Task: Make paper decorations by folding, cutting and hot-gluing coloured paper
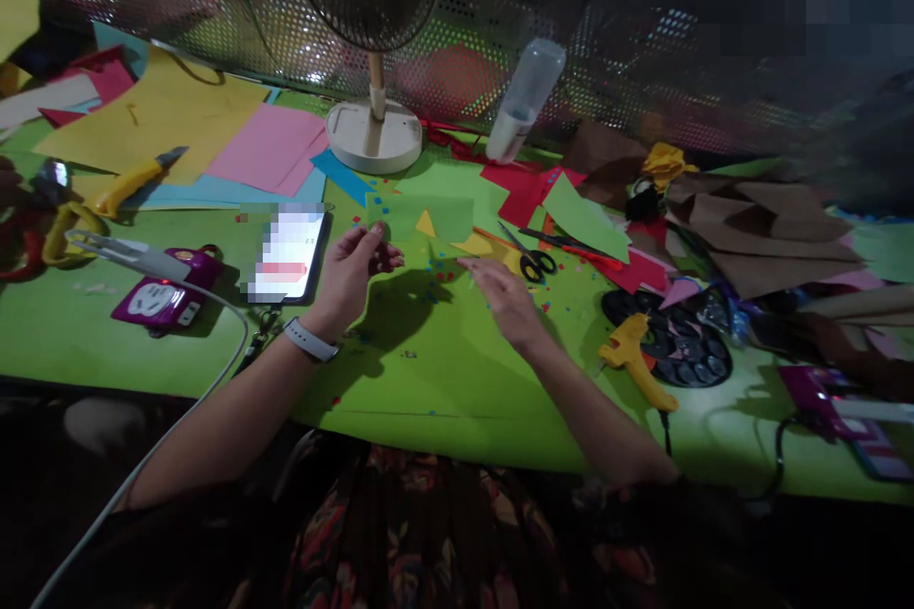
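Observation:
My left hand (pixel 357 271) hovers over the green table with fingers curled and thumb pressed in; whatever it pinches is too small to make out. Its thumb tip overlaps the lower left corner of a green paper strip (pixel 400 226). A small yellow paper triangle (pixel 426 225) shows against that strip. To the right, my right hand (pixel 506 304) reaches inward, its fingers stretched out close together, with no held thing visible. Black-handled scissors (pixel 537 265) lie just beyond it. Small red and blue paper dots (pixel 440 276) are scattered between the hands.
A white-based fan (pixel 374 138) and a tilted clear bottle (pixel 526 100) stand at the back. Left are a lit phone (pixel 289 252), a purple power adapter (pixel 168 290) and a yellow cutter (pixel 135 183). Right are a yellow glue gun (pixel 635 362), a black palette (pixel 689 347) and brown paper (pixel 757 228).

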A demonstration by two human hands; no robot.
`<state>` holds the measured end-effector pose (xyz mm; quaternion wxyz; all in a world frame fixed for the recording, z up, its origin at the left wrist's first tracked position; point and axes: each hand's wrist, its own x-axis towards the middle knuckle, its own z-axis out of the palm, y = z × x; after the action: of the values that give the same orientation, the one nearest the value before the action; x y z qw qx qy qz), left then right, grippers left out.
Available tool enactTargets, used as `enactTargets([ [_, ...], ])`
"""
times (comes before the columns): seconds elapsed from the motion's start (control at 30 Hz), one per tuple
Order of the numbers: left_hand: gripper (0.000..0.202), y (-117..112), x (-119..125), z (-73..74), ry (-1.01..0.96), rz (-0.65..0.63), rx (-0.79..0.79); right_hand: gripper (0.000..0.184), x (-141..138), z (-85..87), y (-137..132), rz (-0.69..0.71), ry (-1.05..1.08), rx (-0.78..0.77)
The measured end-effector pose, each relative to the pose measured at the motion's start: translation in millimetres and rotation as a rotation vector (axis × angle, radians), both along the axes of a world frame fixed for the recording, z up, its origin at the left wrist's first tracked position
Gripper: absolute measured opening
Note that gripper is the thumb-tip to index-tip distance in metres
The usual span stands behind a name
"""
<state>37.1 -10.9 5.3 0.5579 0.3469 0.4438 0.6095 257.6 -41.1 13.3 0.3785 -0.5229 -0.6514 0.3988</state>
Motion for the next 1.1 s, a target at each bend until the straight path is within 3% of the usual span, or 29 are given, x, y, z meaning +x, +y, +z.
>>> enactTargets([
  [0.1,0.026,2.1,-3.1,-0.9,0.001,-0.008,-0.018,0.051,-5.5,-9.8,3.2,0.1,-0.492,0.114],
  [0.2,0.026,2.3,-3.9,-1.6,0.011,-0.008,-0.01,0.06,-16.1,-16.0,7.1,0.209,-0.819,0.169],
  [0.37,0.025,1.3,-2.8,-2.2,0.007,-0.01,-0.029,0.069,-29.1,-16.3,15.2,0.294,-0.991,0.194],
  [0.53,0.026,1.3,-1.5,-3.3,0.019,-0.014,-0.032,0.069,-30.5,-23.1,20.3,0.286,-0.978,0.202],
  [0.7,0.025,1.3,-1.4,-3.9,0.0,-0.021,-0.027,0.062,-18.9,-18.0,17.8,0.195,-0.622,0.107],
  [0.97,0.027,-2.8,3.5,-3.0,0.01,-0.068,-0.059,0.05,-1.1,1.6,-3.6,0.071,0.509,-0.368],
  [1.1,0.029,-8.7,10.8,-3.0,0.001,-0.119,-0.077,0.042,-6.1,6.9,-9.4,0.024,0.676,-0.379],
])
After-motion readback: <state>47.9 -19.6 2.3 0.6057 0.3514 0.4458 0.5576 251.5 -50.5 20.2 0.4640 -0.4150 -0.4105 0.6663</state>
